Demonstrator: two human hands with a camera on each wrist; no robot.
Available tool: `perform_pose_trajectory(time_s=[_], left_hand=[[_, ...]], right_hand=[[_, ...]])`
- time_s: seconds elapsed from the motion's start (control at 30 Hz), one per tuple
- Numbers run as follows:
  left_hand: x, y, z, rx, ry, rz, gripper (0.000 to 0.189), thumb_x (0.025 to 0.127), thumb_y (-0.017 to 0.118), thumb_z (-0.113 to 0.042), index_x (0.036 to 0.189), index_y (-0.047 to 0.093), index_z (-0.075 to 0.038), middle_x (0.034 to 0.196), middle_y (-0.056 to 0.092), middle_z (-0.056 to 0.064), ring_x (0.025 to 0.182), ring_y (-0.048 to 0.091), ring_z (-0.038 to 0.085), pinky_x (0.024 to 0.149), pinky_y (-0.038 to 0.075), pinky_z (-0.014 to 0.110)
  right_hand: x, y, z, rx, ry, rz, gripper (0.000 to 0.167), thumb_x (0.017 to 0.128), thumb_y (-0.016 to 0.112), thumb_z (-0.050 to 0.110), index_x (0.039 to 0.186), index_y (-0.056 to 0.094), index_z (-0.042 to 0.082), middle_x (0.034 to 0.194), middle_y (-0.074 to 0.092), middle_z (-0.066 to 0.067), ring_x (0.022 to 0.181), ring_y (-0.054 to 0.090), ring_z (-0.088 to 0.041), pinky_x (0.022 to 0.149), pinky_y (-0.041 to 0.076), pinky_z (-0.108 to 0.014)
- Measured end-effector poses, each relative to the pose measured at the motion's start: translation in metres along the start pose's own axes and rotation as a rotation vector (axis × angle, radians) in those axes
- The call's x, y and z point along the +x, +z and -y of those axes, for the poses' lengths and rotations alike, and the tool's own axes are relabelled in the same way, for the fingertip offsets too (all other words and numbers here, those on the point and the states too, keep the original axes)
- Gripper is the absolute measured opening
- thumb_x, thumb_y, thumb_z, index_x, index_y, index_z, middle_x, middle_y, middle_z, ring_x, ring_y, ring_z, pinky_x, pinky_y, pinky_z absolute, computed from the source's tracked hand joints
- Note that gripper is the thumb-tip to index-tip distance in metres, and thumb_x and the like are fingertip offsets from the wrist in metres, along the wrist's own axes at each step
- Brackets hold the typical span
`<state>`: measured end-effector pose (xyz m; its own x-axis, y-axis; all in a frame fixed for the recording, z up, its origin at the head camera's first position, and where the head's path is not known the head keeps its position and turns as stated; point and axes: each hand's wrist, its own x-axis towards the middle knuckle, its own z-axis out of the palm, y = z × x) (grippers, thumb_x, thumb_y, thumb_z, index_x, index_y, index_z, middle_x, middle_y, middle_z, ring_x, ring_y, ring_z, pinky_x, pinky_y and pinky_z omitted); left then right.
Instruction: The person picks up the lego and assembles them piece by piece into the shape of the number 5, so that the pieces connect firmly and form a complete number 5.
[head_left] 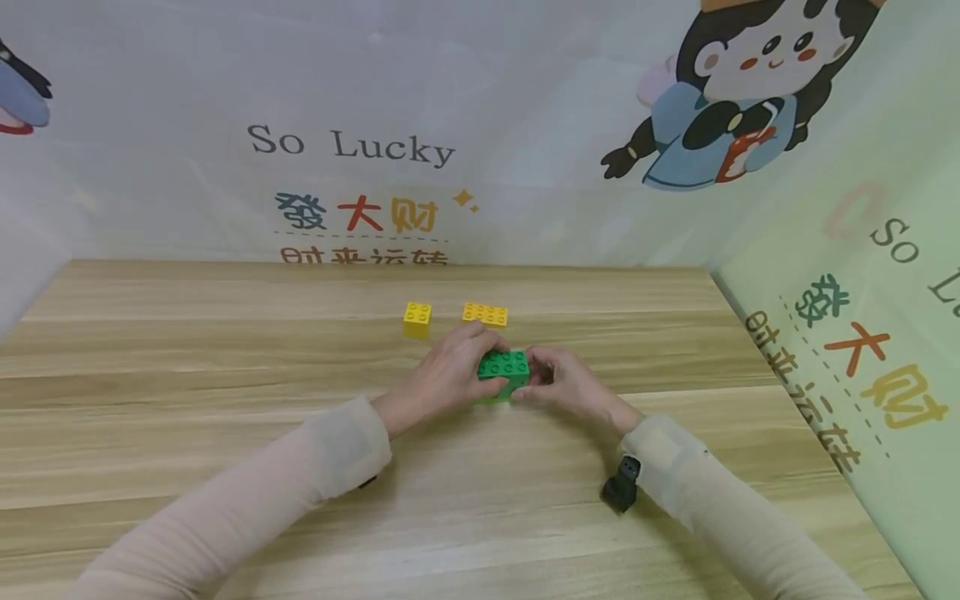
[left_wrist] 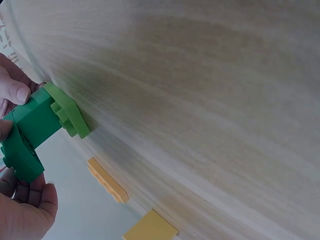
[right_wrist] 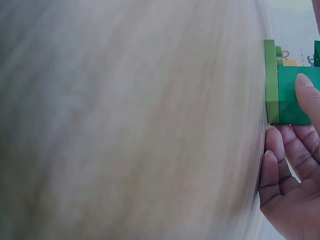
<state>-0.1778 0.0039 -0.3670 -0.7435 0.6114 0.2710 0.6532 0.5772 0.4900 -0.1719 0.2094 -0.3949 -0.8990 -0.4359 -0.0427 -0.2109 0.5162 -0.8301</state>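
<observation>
Three green toy building bricks stand stacked on the table. At the bottom is a thin light green brick with studs showing on one side. On it sits a taller green brick, and above that a thinner dark green brick that sticks out beyond it. My left hand grips the upper brick between thumb and fingers. My right hand holds the taller brick, its thumb on one face in the right wrist view. Whether the upper bricks are fully pressed together I cannot tell.
Behind the left hand stands a yellow square brick. A flat yellow brick lies to its right, just beyond the stack. The wooden table ends at a printed cloth backdrop, with another cloth side on the right.
</observation>
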Motion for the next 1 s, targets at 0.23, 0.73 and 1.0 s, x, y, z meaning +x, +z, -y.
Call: perform_pose_trajectory(time_s=[0.23,0.73,1.0], left_hand=[[-0.002,0.000,0.001,0.026,0.026,-0.011,0.035,0.078,0.076,-0.020,0.108,0.063,-0.006,0.098,0.057,0.004,0.083,0.051,0.013,0.072,0.049,0.024],[-0.007,-0.002,0.003,0.002,-0.026,-0.007,0.051,0.077,0.078,-0.023,0.120,0.057,-0.004,0.114,0.057,0.009,0.097,0.055,0.019,0.084,0.051,0.032],[-0.017,-0.010,0.013,-0.073,-0.058,-0.056,0.059,0.077,0.078,-0.031,0.124,0.055,-0.005,0.120,0.056,0.009,0.105,0.054,0.024,0.089,0.050,0.036]], right_hand=[[0.001,0.001,-0.001,0.004,-0.005,0.009,0.022,0.080,0.073,0.006,0.098,0.062,0.003,0.084,0.059,-0.004,0.074,0.051,-0.014,0.061,0.044,-0.018],[0.000,0.001,0.001,-0.011,-0.007,0.021,0.023,0.080,0.073,0.006,0.100,0.061,0.002,0.085,0.061,-0.004,0.074,0.053,-0.014,0.061,0.045,-0.018],[-0.002,-0.001,0.003,0.025,0.010,0.004,0.041,0.082,0.073,0.012,0.117,0.056,0.000,0.099,0.063,-0.010,0.086,0.057,-0.017,0.073,0.050,-0.024]])
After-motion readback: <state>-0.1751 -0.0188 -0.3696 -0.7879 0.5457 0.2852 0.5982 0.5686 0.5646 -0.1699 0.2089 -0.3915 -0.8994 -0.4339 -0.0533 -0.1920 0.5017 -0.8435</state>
